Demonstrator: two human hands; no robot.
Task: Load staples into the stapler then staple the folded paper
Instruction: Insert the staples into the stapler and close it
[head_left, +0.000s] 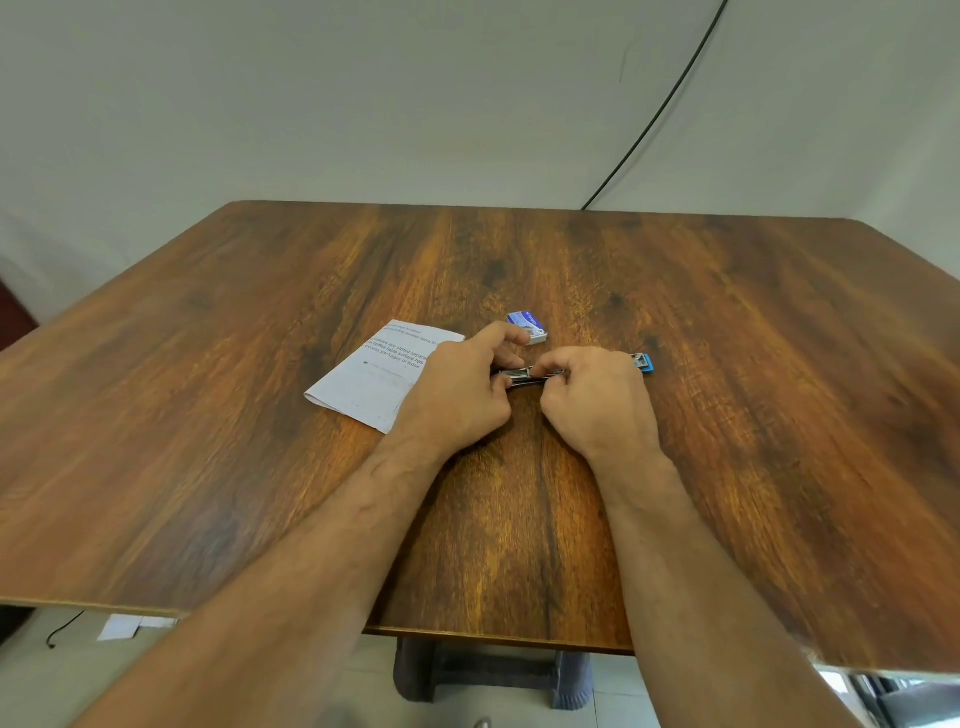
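A blue stapler (643, 361) lies opened out flat on the wooden table (208, 415), its metal channel (519, 375) showing between my hands. My left hand (457, 395) pinches the channel's left end. My right hand (597, 400) rests over the stapler's middle, thumb and forefinger pressed on the metal channel; whether a staple strip sits under them is hidden. Just beyond my left fingers stands a small blue and white staple box (529, 328). The folded printed paper (374, 376) lies left of my hands, partly under my left hand.
A black cable (670, 98) hangs down the white wall behind the table's far edge. Below the near edge are the table's base (488, 675), a scrap of paper on the floor (120, 626) and a thin cord.
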